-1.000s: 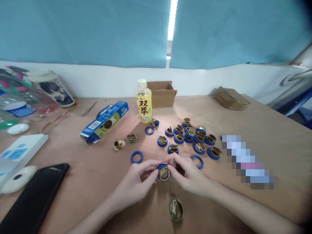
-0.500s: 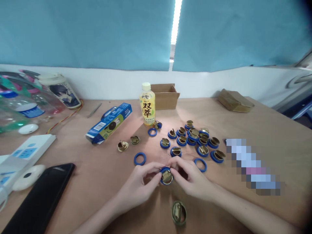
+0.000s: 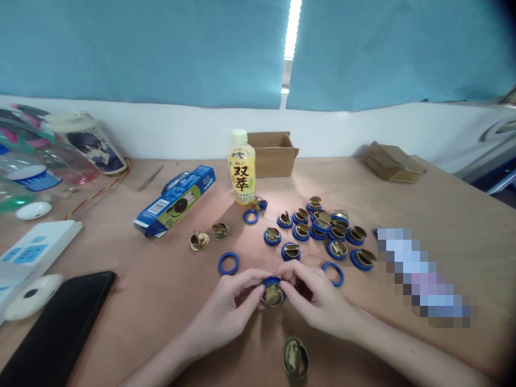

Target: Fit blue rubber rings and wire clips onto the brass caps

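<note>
Between my two hands is a round brass-coloured fitting (image 3: 273, 294) with a flip-up flap and a blue ring around its edge. The fingertips of my left hand (image 3: 237, 301) pinch its left side, and those of my right hand (image 3: 312, 298) pinch its right side. Below them on the table lies a brass fitting (image 3: 295, 358) with no blue ring showing. Loose blue rings lie to either side, one left (image 3: 228, 263) and one right (image 3: 332, 274). Beyond my right hand several ringed brass fittings (image 3: 291, 251) sit in a cluster. Two bare fittings (image 3: 199, 241) rest to the left.
A yellow-labelled drink bottle (image 3: 242, 172) stands before an open cardboard box (image 3: 276, 161). On the left are a blue carton (image 3: 175, 203), a black phone (image 3: 60, 328), a white power strip (image 3: 36, 252) and spray bottles (image 3: 60, 156). A brown paper packet (image 3: 393, 163) lies back right, a blurred-out object (image 3: 423, 279) nearer.
The fitting has tilted slightly between my fingers, its flap turned a little. My view has shifted slightly; both hands stay in nearly the same place.
</note>
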`<state>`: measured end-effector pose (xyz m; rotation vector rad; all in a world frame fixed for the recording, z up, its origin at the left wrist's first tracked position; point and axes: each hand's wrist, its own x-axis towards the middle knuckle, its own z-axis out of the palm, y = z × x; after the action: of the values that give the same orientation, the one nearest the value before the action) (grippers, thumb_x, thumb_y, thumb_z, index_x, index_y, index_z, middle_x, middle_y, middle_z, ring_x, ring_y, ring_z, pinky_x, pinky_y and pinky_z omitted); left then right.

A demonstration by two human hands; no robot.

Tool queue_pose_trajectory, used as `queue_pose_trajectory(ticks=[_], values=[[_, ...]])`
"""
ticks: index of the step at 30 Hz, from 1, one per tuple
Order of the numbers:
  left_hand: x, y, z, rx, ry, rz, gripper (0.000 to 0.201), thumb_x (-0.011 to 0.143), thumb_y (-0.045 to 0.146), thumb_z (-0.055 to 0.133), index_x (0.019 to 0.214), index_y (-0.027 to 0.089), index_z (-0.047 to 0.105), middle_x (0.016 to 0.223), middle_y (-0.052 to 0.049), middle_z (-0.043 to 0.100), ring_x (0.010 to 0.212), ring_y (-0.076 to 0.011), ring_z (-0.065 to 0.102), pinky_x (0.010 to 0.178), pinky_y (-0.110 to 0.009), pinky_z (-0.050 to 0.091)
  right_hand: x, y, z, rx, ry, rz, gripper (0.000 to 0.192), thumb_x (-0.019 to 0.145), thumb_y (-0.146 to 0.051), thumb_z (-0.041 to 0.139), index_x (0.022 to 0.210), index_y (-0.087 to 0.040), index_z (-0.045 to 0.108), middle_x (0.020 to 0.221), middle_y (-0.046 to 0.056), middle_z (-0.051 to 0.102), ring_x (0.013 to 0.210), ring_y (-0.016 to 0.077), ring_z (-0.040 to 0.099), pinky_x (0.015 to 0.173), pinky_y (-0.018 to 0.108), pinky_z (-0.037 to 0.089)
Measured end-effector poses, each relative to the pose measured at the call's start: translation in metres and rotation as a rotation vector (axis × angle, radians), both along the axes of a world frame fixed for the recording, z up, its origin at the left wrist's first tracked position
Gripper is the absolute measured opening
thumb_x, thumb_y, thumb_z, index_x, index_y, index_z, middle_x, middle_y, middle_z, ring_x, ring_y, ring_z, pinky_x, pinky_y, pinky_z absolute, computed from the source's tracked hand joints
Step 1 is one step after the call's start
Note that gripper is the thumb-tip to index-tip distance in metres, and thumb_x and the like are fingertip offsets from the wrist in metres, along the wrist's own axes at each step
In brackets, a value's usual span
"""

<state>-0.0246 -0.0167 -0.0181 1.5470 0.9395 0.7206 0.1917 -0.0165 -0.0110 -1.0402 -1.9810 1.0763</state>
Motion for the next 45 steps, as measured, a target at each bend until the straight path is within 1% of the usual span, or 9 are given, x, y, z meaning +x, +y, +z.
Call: queue_pose_trajectory(ticks=[5, 9, 11, 20, 22, 25, 28, 39, 45], values=[[0.001, -0.001, 0.0, -0.081, -0.055, 0.021, 0.025, 0.098, 0.023, 0.056, 0.12, 0.019, 0.069, 0.103, -0.007, 0.078, 0.091, -0.0206, 0.073, 0.08, -0.028, 0.059, -0.001, 0.0, 0.0, -0.048, -0.024, -0.015, 0.008, 0.099, -0.022, 0.05, 0.101, -0.019, 0.057, 0.072, -0.003, 0.055, 0.061, 0.0119, 0.051, 0.055, 0.023, 0.037], [0.002, -0.003, 0.0, -0.098, -0.085, 0.045, 0.024, 0.097, 0.023, 0.057, 0.117, 0.019, 0.069, 0.098, -0.006, 0.078, 0.086, -0.0184, 0.073, 0.08, -0.026, 0.06, 0.0, 0.001, 0.001, -0.047, -0.096, -0.022, 0.014, 0.1, -0.022, 0.048, 0.091, -0.018, 0.059, 0.07, -0.002, 0.054, 0.061, 0.0121, 0.051, 0.056, 0.024, 0.036], [0.003, -0.003, 0.0, -0.089, -0.088, 0.055, 0.023, 0.097, 0.022, 0.057, 0.115, 0.018, 0.071, 0.102, -0.006, 0.079, 0.088, -0.0183, 0.074, 0.081, -0.026, 0.06, 0.0, 0.001, 0.003, -0.042, -0.113, 0.001, 0.017, 0.1, -0.022, 0.047, 0.088, -0.017, 0.058, 0.071, -0.002, 0.056, 0.064, 0.0125, 0.053, 0.059, 0.024, 0.037], [0.004, -0.003, 0.008, -0.111, -0.102, 0.067, 0.022, 0.093, 0.02, 0.06, 0.111, 0.018, 0.073, 0.1, -0.007, 0.08, 0.087, -0.0203, 0.076, 0.079, -0.026, 0.061, 0.001, 0.001, 0.005, -0.1, -0.108, 0.066, 0.019, 0.103, -0.024, 0.039, 0.094, -0.018, 0.054, 0.082, 0.002, 0.061, 0.072, 0.015, 0.057, 0.066, 0.026, 0.041], [0.004, -0.002, 0.009, -0.111, -0.108, 0.08, 0.022, 0.093, 0.02, 0.06, 0.111, 0.018, 0.073, 0.1, -0.007, 0.081, 0.087, -0.0202, 0.076, 0.078, -0.025, 0.062, 0.002, 0.001, 0.005, -0.119, -0.1, 0.067, 0.021, 0.104, -0.026, 0.038, 0.094, -0.018, 0.054, 0.08, 0.001, 0.06, 0.071, 0.0146, 0.057, 0.066, 0.026, 0.041], [0.003, -0.001, 0.009, -0.115, -0.128, 0.09, 0.022, 0.093, 0.02, 0.061, 0.111, 0.018, 0.073, 0.101, -0.007, 0.08, 0.09, -0.0208, 0.076, 0.079, -0.026, 0.061, 0.003, 0.001, 0.004, -0.103, -0.111, 0.079, 0.025, 0.104, -0.027, 0.039, 0.085, -0.019, 0.052, 0.073, -0.002, 0.054, 0.066, 0.0129, 0.053, 0.062, 0.025, 0.038], [0.002, -0.003, 0.009, -0.136, -0.14, 0.072, 0.022, 0.093, 0.021, 0.061, 0.112, 0.018, 0.072, 0.104, -0.008, 0.08, 0.094, -0.0216, 0.075, 0.083, -0.027, 0.061, 0.003, 0.002, 0.003, -0.073, -0.104, 0.095, 0.024, 0.102, -0.024, 0.041, 0.08, -0.019, 0.049, 0.07, -0.003, 0.051, 0.063, 0.0118, 0.05, 0.06, 0.024, 0.036], [0.001, -0.004, 0.01, -0.172, -0.123, 0.049, 0.023, 0.094, 0.022, 0.06, 0.113, 0.017, 0.069, 0.109, -0.01, 0.077, 0.099, -0.0236, 0.073, 0.087, -0.031, 0.058, 0.004, 0.0, 0.006, -0.059, -0.11, 0.112, 0.012, 0.094, -0.015, 0.044, 0.086, -0.019, 0.052, 0.073, -0.001, 0.055, 0.064, 0.0133, 0.052, 0.06, 0.024, 0.037], [0.0, -0.004, 0.006, -0.222, -0.138, -0.039, 0.021, 0.095, 0.02, 0.06, 0.115, 0.017, 0.065, 0.109, -0.009, 0.075, 0.095, -0.0207, 0.072, 0.088, -0.031, 0.055, 0.004, 0.0, 0.006, -0.057, -0.117, 0.109, 0.014, 0.097, -0.018, 0.041, 0.088, -0.019, 0.052, 0.075, 0.0, 0.056, 0.066, 0.014, 0.053, 0.062, 0.025, 0.039]])
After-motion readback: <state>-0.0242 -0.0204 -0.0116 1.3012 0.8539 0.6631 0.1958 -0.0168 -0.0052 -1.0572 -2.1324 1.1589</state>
